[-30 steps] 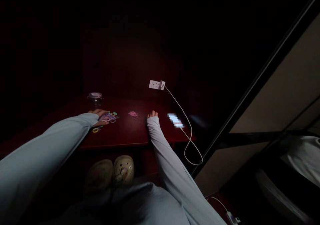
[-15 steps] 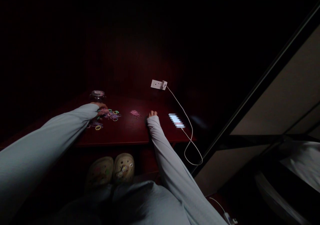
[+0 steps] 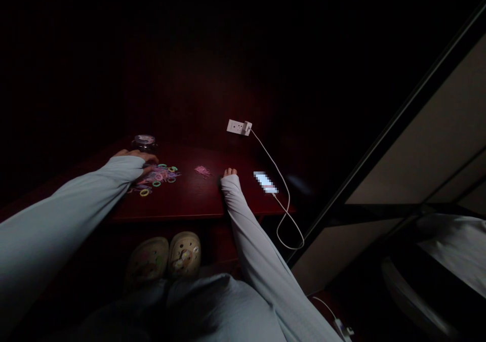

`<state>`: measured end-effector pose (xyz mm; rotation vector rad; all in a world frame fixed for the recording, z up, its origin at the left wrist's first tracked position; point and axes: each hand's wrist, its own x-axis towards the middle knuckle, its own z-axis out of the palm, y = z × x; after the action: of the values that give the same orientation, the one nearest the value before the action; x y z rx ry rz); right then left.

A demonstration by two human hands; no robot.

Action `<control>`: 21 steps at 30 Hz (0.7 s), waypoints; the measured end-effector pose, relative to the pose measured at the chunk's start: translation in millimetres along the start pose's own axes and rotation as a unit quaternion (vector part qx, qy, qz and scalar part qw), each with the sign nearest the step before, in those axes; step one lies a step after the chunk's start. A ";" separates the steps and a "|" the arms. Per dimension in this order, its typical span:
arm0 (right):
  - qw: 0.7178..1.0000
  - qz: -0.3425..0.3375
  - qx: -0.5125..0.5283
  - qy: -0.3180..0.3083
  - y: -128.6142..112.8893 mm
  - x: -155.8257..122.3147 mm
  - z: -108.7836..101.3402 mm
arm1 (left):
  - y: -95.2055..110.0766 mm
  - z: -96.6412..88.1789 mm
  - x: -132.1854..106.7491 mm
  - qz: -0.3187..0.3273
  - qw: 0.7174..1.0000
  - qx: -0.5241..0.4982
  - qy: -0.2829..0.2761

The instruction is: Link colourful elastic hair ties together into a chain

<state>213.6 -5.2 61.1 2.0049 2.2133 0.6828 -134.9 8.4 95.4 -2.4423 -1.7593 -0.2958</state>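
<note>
My left hand [image 3: 133, 156] reaches out of a pale blue sleeve at the far left of the dark red table [image 3: 190, 200]. It hovers between a small lidded glass jar [image 3: 144, 142] and a pile of small coloured rings [image 3: 159, 175], its fingers bent down at the pile's edge. The light is too dim to show a grip. My right hand [image 3: 229, 172] rests on the table near the middle, with only the fingertips showing past the sleeve. A little pink cluster [image 3: 202, 170] lies between the hands.
A lit phone [image 3: 266, 181] lies right of my right hand, its white cable [image 3: 283, 200] running to a charger in a wall socket [image 3: 235, 127]. Pale clogs [image 3: 167, 258] on my feet show below the table edge. A dark slanted frame [image 3: 379, 155] stands at the right.
My left hand has lifted off the ring pile and moved back and left toward the jar. The right hand has stayed put.
</note>
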 end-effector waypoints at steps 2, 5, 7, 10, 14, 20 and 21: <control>1.000 0.005 0.013 0.008 0.0 -1.5 -2.0 | -4.0 3.0 0.0 0.001 0.999 -0.027 0.023; 0.999 0.013 0.025 0.014 0.2 -2.3 -3.2 | -7.9 9.7 4.1 0.008 0.994 -0.071 0.086; 0.999 0.017 0.028 0.016 0.0 -1.8 -3.0 | -7.2 13.8 8.0 0.019 0.989 -0.084 0.118; 0.999 0.018 0.031 0.020 -0.7 -0.1 -2.3 | -1.7 16.5 10.7 0.044 0.986 -0.092 0.134; 0.998 0.029 0.048 0.025 -1.1 1.4 -1.8 | 0.9 15.7 6.0 0.031 0.987 -0.083 0.134; 0.996 0.045 0.068 0.027 -0.6 2.7 0.9 | -10.6 22.3 2.8 -0.037 0.988 -0.121 0.086; 0.997 0.043 0.066 0.023 -0.4 3.0 2.0 | -10.1 24.7 3.2 -0.041 0.988 -0.126 0.083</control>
<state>213.6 -1.8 59.8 2.1791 2.2655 0.6123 -141.2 19.8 71.9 -2.4221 -1.8520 -0.7502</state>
